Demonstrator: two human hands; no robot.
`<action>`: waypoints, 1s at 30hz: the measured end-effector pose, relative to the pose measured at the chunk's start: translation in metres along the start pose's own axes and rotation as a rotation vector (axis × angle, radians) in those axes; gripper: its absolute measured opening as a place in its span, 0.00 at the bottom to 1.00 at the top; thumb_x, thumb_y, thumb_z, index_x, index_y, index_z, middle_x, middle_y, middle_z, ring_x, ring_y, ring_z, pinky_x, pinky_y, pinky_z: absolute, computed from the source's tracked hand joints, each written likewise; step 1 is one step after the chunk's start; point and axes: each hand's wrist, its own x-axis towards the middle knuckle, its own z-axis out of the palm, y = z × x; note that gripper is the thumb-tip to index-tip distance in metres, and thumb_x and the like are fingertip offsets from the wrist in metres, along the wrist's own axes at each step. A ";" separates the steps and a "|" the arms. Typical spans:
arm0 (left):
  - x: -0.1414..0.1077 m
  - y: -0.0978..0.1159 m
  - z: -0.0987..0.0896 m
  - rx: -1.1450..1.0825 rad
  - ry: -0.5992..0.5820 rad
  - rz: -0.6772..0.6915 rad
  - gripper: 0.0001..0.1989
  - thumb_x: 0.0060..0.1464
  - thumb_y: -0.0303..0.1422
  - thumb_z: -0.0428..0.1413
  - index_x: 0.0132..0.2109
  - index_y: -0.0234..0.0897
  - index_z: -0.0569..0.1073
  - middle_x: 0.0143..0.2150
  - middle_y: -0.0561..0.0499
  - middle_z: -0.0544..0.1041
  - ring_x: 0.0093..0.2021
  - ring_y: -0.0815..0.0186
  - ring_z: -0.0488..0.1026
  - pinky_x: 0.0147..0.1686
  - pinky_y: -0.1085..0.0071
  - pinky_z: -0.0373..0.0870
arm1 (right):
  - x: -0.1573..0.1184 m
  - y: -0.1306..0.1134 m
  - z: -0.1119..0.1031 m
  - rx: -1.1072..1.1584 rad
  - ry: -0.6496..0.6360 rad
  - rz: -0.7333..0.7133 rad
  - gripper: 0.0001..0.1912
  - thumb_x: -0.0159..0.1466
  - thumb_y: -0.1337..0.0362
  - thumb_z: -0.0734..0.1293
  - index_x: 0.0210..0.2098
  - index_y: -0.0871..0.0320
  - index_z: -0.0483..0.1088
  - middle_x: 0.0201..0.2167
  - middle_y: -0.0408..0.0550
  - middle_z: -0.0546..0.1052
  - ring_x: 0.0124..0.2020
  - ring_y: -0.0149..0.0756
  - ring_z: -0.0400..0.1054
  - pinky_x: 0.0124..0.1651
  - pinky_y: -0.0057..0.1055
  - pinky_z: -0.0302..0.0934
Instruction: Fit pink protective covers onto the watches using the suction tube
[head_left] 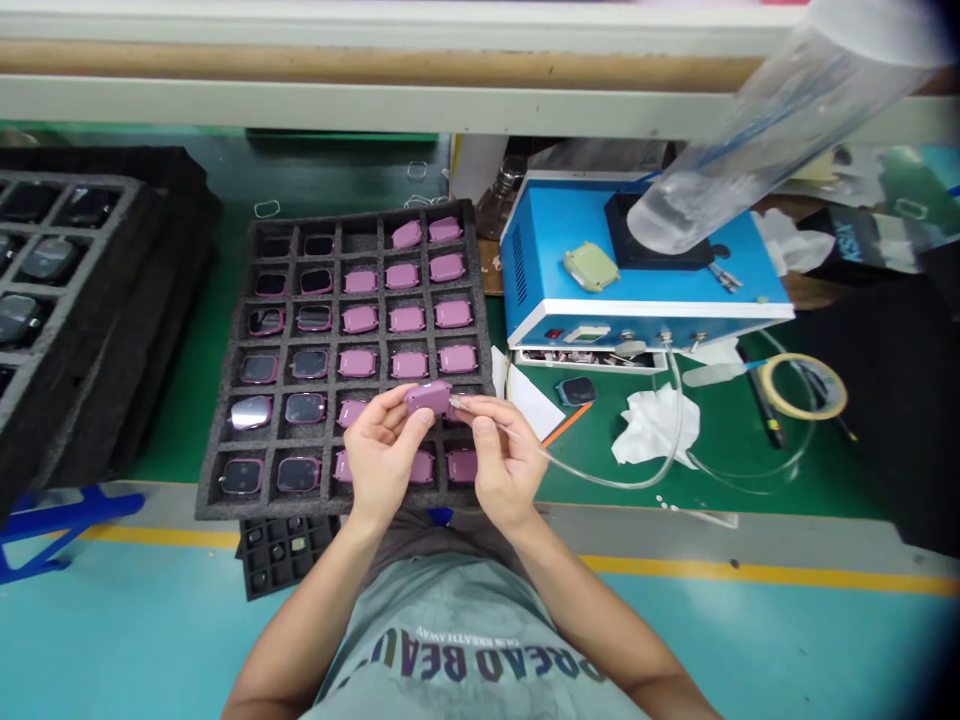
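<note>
Between the fingers of my left hand point(380, 447) is a purple watch case point(429, 397), held above the foam tray point(335, 400). My right hand point(508, 460) pinches the end of a thin clear tube point(592, 479), its tip close to the right side of the case; whether it touches I cannot tell. From there the tube loops right and up to the front of a blue machine point(637, 325). Several purple watch cases point(407, 320) lie in the tray's compartments, those in the left columns with dark screens point(310, 364) facing up.
Stacked black foam trays point(97, 300) stand at the left. A clear cylinder point(757, 130) and a yellow-green case point(592, 267) are on the machine. Nearby lie a dark watch point(577, 391), crumpled tissue point(658, 424) and a tape roll point(804, 387). A shelf edge point(337, 105) crosses above.
</note>
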 end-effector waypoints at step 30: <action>-0.001 0.001 -0.001 0.067 -0.009 0.039 0.20 0.50 0.37 0.72 0.49 0.36 0.82 0.47 0.42 0.86 0.47 0.55 0.85 0.52 0.62 0.82 | 0.001 0.002 0.001 -0.009 -0.003 -0.014 0.09 0.74 0.62 0.65 0.47 0.52 0.78 0.46 0.51 0.82 0.50 0.42 0.78 0.54 0.45 0.78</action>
